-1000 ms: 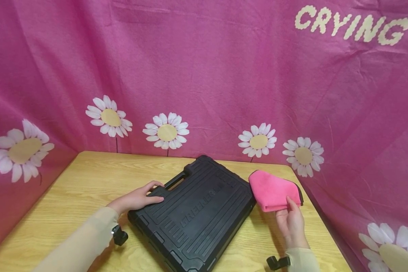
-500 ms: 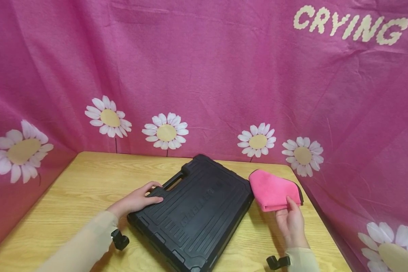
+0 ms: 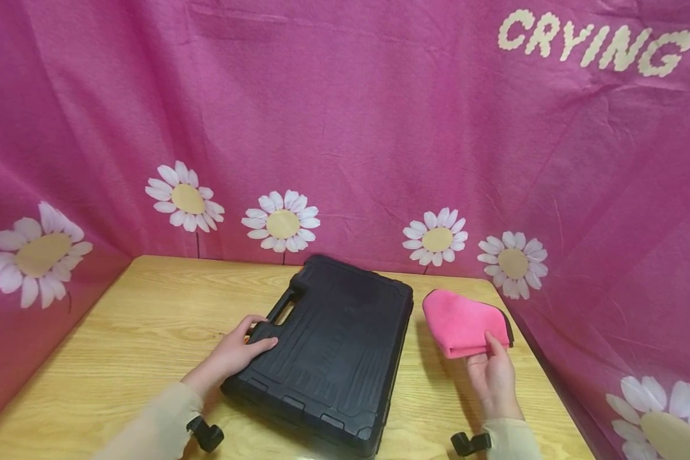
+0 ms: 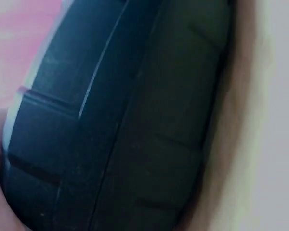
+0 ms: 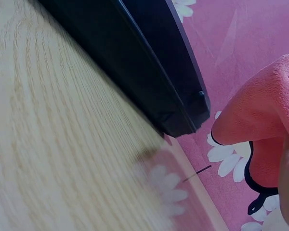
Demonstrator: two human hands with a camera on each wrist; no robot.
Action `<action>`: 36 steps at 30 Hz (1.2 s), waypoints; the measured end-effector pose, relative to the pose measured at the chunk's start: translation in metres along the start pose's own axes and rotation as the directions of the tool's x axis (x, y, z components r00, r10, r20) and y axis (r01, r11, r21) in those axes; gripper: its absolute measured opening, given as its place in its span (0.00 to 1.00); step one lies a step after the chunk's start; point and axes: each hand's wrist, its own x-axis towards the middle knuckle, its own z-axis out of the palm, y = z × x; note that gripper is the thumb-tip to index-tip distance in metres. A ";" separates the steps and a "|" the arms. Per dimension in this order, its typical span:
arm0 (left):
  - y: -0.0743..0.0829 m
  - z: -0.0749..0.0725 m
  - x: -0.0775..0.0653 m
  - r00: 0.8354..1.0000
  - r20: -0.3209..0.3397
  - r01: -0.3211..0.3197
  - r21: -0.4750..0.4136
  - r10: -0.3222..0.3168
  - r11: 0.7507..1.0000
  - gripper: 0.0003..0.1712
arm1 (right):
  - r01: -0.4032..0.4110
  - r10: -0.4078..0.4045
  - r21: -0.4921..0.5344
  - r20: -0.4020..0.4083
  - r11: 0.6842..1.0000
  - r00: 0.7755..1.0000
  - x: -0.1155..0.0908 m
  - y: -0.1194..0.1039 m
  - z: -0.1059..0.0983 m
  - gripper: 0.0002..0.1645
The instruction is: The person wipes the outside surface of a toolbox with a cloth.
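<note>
A black plastic tool case (image 3: 333,345) with raised lettering and a built-in handle (image 3: 282,308) lies at a slant over the table. My left hand (image 3: 232,351) grips its left side just below the handle, thumb on top and fingers curled under the edge. In the left wrist view the case's ribbed side wall (image 4: 106,115) fills most of the picture. Folded and edged in black, a pink cloth (image 3: 462,322) is pinched by my right hand (image 3: 494,377), thumb on top, to the right of the case. The right wrist view shows the cloth (image 5: 260,110) apart from the case's corner.
The light wood table (image 3: 167,306) reaches back to a magenta curtain (image 3: 345,140) printed with daisies and lettering. This curtain also closes off both sides. A small black camera (image 3: 205,434) sits on the left wrist, another camera (image 3: 470,444) on the right.
The case has turned counterclockwise, its far end swinging left and its near end right, away from the cloth. My left hand turned with it. The right hand and cloth stay almost still.
</note>
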 end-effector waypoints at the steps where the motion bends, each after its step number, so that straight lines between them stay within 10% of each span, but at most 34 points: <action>1: 0.001 0.002 -0.003 1.000 -0.014 0.008 -0.021 -0.008 1.000 0.37 | 0.001 -0.001 -0.003 -0.001 1.000 1.000 0.000 0.000 0.000 0.16; 36: 0.022 0.049 -0.034 0.980 -0.168 0.053 -0.298 -0.107 0.953 0.39 | -0.003 0.006 -0.104 0.032 0.995 0.999 0.000 0.003 0.001 0.16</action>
